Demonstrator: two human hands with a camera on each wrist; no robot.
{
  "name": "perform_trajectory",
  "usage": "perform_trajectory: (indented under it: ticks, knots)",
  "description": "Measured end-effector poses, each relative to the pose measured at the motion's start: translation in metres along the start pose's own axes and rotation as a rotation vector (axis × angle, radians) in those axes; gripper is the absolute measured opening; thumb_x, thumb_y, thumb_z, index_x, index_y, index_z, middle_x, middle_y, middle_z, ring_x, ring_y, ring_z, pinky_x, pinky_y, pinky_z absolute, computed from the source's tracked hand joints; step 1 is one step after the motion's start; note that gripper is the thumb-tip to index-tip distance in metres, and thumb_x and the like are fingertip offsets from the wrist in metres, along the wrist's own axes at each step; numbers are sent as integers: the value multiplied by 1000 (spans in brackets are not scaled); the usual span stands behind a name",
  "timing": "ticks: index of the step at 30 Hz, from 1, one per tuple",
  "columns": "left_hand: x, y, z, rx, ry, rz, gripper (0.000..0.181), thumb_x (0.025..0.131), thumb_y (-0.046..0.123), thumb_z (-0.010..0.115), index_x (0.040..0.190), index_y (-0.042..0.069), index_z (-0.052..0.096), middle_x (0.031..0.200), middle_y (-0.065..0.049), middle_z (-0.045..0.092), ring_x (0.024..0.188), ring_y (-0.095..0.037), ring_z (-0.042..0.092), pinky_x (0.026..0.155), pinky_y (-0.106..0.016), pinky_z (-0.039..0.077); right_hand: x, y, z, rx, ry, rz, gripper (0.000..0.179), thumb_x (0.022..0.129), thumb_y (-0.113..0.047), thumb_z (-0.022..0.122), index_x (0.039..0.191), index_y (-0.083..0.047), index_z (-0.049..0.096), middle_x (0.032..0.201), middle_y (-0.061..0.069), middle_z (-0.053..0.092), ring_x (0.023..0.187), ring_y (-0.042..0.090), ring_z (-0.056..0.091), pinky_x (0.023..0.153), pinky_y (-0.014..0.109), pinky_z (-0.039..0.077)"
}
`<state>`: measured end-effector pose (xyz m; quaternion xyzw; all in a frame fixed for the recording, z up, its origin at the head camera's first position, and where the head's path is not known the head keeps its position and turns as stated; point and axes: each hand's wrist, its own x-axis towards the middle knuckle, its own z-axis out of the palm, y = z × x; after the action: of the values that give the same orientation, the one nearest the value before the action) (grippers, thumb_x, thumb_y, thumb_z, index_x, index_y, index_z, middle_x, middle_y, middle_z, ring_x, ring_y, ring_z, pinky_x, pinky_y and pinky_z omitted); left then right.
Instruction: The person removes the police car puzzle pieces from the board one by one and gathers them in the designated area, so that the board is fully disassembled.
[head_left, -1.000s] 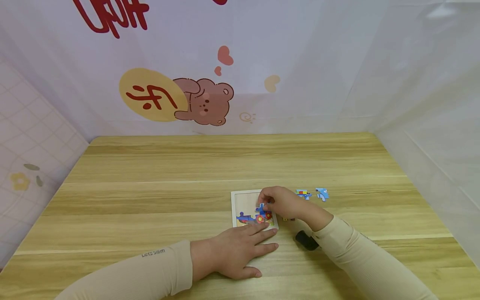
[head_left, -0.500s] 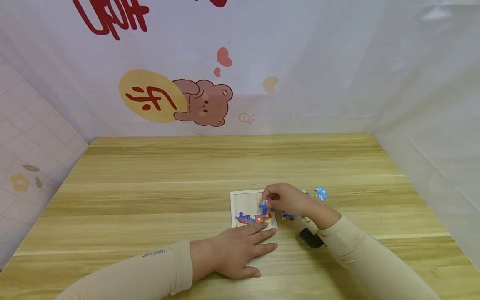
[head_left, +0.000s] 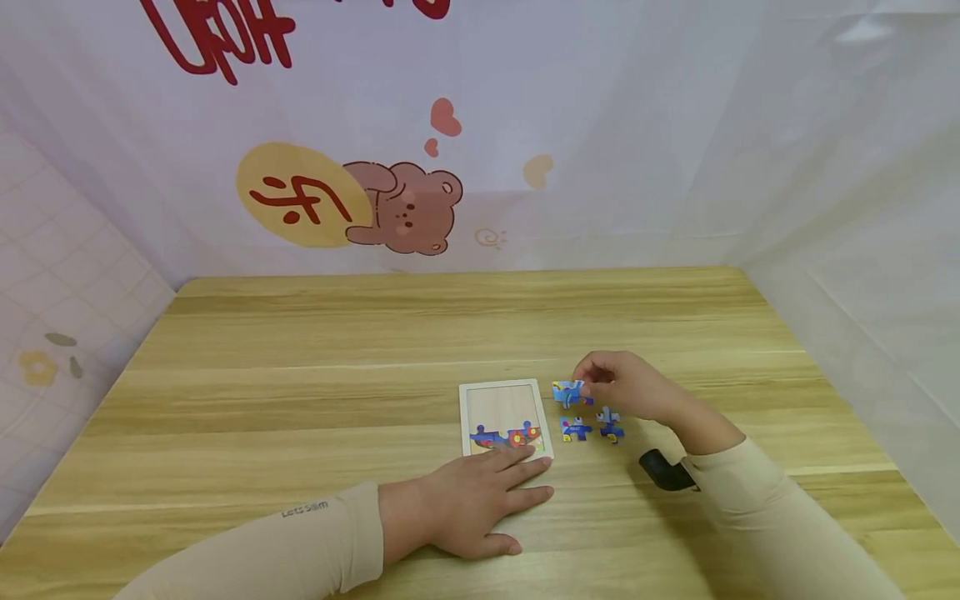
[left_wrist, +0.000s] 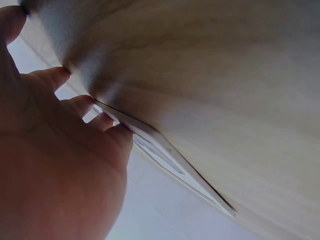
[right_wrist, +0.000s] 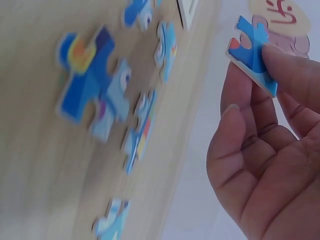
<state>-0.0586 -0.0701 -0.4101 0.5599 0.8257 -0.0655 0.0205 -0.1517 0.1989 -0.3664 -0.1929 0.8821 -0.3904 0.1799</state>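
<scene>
My left hand (head_left: 480, 504) lies flat with fingers spread, its fingertips resting on the near edge of a small puzzle tray (head_left: 465, 417). Joined puzzle pieces (head_left: 491, 439) with red and yellow wheels fill the tray's near part; bare wood shows behind them. To the right, my right hand (head_left: 630, 387) pinches a blue puzzle piece (right_wrist: 257, 50) with a red patch between thumb and finger, above the table in the right wrist view. Below that hand, loose pieces lie nearby: a blue one (head_left: 575, 428) and another (head_left: 610, 425). A light blue piece (head_left: 567, 390) sits by the fingertips.
More loose pieces, such as one with a coloured stripe (right_wrist: 140, 132) and a light blue one (right_wrist: 112, 220), lie on the wooden table (head_left: 337, 333). A black wrist device (head_left: 666, 471) hangs under the right sleeve. A printed cloth (head_left: 600, 125) stands behind the table.
My right hand has moved right, away from the tray, carrying the blue puzzle piece out of it to the loose pieces. The left hand has stayed on the tray's edge.
</scene>
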Motion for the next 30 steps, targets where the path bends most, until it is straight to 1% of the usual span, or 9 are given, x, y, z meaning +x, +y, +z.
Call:
perform_trajectory:
  ticks: [4,8,15,22,30]
  knots:
    - [-1,0,0,-11,-3,-5,65,96,60,37,152,26,33,159,-4,25,145,-24,22,113,-33,28,-7,6,-9,-4,37,17,6,92,-3,60,97,-2,64,86,5,63,79,18,57,69,28,49]
    - [0,0,0,-20,-4,-5,65,97,60,37,152,26,33,159,-3,25,146,-24,22,113,-32,27,-14,12,-18,-31,67,12,6,93,-5,61,97,-2,64,88,5,61,82,18,54,71,26,47]
    - [-1,1,0,-6,-5,-8,65,97,60,37,152,26,33,159,-3,25,146,-24,22,114,-31,26,-25,26,-29,-37,64,40,8,93,-7,61,99,-1,64,87,4,61,81,18,53,67,25,46]
    - [-1,0,0,-11,-8,-12,64,97,59,37,152,26,33,159,-3,24,146,-23,21,114,-31,26,-32,42,-35,-10,27,96,11,93,-6,61,101,0,64,89,5,61,82,17,53,69,25,46]
    - [-1,1,-1,-12,-13,-12,64,97,59,37,152,26,33,159,-3,25,146,-23,21,114,-31,26,-39,54,-40,37,-62,148,14,93,-7,60,104,2,64,91,5,62,82,15,54,71,26,46]
